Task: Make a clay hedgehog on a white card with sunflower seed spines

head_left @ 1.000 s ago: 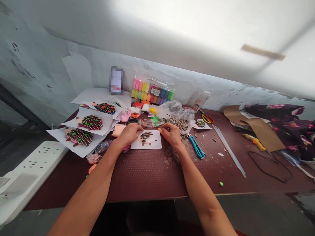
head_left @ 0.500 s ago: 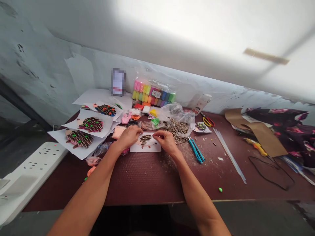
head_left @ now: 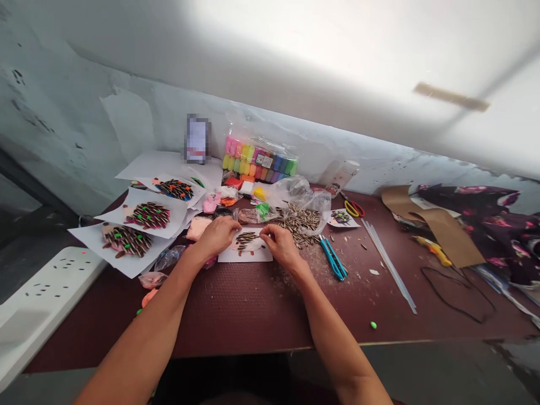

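A small white card (head_left: 244, 257) lies on the dark red table, with a clay hedgehog shape (head_left: 248, 243) bearing striped seeds. At the card's upper left corner is my left hand (head_left: 219, 235), its thumb and fingers pinched together; whatever lies between them is too small to name. My right hand (head_left: 279, 243) is at the card's right side, its thumb and forefinger pinched on a small seed (head_left: 258, 235) over the hedgehog. A heap of striped seeds (head_left: 300, 220) spills from a clear bag behind my right hand.
Finished hedgehog cards (head_left: 148, 216) lie at the left, beside a white power strip (head_left: 46, 292). To the right are a teal cutter (head_left: 333, 259), scissors (head_left: 353, 207), clear sticks (head_left: 390, 267) and a yellow glue gun (head_left: 434, 251). Coloured clay packs (head_left: 260, 160) lean on the wall.
The view has shifted slightly, moving the table items a little to the left in the picture. My right hand's fingertips have come slightly nearer the seeds on the hedgehog.
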`<state>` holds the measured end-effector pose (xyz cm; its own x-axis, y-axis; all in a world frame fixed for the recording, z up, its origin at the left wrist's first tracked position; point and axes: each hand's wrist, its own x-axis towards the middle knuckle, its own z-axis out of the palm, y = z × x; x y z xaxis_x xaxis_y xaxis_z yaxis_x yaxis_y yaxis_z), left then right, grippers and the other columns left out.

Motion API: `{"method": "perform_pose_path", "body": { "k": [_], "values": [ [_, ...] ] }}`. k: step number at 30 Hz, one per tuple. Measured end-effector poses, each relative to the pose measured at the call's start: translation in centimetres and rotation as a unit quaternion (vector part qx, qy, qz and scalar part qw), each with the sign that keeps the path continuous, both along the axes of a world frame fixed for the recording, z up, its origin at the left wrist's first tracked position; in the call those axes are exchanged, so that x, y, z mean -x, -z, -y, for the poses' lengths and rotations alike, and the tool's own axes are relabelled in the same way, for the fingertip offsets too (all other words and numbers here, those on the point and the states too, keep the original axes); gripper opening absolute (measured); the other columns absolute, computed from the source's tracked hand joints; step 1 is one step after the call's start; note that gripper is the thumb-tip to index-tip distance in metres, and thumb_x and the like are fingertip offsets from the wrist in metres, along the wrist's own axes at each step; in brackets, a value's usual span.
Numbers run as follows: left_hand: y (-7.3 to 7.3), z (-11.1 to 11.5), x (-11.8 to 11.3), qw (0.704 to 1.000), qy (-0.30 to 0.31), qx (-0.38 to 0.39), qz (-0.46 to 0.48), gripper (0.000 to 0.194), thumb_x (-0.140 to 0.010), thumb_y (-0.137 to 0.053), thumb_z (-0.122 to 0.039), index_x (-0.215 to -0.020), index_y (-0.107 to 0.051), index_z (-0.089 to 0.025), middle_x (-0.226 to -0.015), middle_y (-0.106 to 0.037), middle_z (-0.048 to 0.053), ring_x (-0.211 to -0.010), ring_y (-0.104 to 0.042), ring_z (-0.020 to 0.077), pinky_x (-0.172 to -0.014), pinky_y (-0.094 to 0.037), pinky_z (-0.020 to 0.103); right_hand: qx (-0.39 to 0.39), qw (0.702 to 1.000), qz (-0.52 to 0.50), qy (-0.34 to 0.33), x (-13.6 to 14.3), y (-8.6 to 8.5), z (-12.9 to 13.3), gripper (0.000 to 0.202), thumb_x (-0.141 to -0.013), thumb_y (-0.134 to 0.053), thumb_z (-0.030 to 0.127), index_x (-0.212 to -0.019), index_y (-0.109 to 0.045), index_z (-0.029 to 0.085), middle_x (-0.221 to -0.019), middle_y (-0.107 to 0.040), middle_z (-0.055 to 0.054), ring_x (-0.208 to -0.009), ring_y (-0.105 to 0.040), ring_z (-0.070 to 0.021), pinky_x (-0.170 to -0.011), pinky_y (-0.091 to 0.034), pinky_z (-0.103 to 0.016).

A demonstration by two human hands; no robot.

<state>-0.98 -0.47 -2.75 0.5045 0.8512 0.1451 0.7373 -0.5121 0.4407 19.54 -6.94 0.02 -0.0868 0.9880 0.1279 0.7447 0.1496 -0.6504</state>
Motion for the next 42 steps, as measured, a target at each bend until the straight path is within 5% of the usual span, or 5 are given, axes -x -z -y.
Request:
{"method": "perform_pose_path", "body": {
  "k": [17, 24, 30, 35, 42],
  "values": [
    [-0.1, -0.3, 0.0, 1.000, 0.002, -0.004, -0.019, 0.034, -0.086, -0.047, -0.013, -0.100, -0.077, -0.019, -0.100, -0.074, 0.008, -0.097, -0.065, 0.0211, -0.091, -0.048, 0.029, -0.018, 1.000, -0.008, -0.006, 0.6, -0.7, 0.7, 0.013, -0.079, -0.058, 0.015, -0.076, -0.070, 0.019, -0.071, -0.068, 0.002, -0.061, -0.053, -0.0101, -0.065, -0.039, -0.020],
    [-0.1, -0.5, 0.1, 1.000, 0.007, -0.009, -0.020, 0.032, -0.086, -0.048, -0.014, -0.098, -0.077, -0.018, -0.098, -0.074, 0.008, -0.096, -0.065, 0.0211, -0.090, -0.048, 0.029, -0.037, 0.998, -0.041, 0.000, 0.2, 0.2, 0.1, 0.020, -0.080, -0.060, 0.017, -0.092, -0.076, 0.020, -0.079, -0.072, 0.000, -0.063, -0.054, -0.0108, -0.066, -0.041, -0.022],
    [0.0, -0.5, 0.0, 1.000, 0.002, -0.008, -0.021, 0.032, -0.085, -0.048, -0.013, -0.098, -0.077, -0.018, -0.099, -0.074, 0.008, -0.096, -0.065, 0.0211, -0.089, -0.048, 0.029, -0.038, 0.999, 0.025, 0.018, -0.2, -0.2, 0.1, 0.019, -0.084, -0.059, 0.017, -0.090, -0.077, 0.021, -0.084, -0.074, -0.002, -0.072, -0.061, -0.0133, -0.070, -0.041, -0.022],
    [-0.5, -0.3, -0.1, 1.000, 0.000, -0.001, -0.028, 0.032, -0.086, -0.049, -0.012, -0.100, -0.077, -0.017, -0.100, -0.074, 0.009, -0.097, -0.065, 0.0224, -0.089, -0.048, 0.030, -0.007, 0.987, 0.125, 0.099, -0.7, -1.1, 0.2, 0.020, -0.089, -0.057, 0.021, -0.093, -0.077, 0.023, -0.090, -0.076, -0.004, -0.079, -0.066, -0.0170, -0.069, -0.041, -0.024],
    [-0.3, -0.3, -0.1, 1.000, -0.002, -0.003, -0.024, 0.030, -0.087, -0.050, -0.014, -0.100, -0.077, -0.017, -0.100, -0.074, 0.009, -0.097, -0.065, 0.0229, -0.088, -0.048, 0.031, 0.059, 0.962, 0.243, 0.106, -0.2, -1.5, 0.4, 0.020, -0.092, -0.056, 0.025, -0.094, -0.075, 0.025, -0.097, -0.076, -0.006, -0.088, -0.067, -0.0202, -0.066, -0.037, -0.025]
  ]
}}
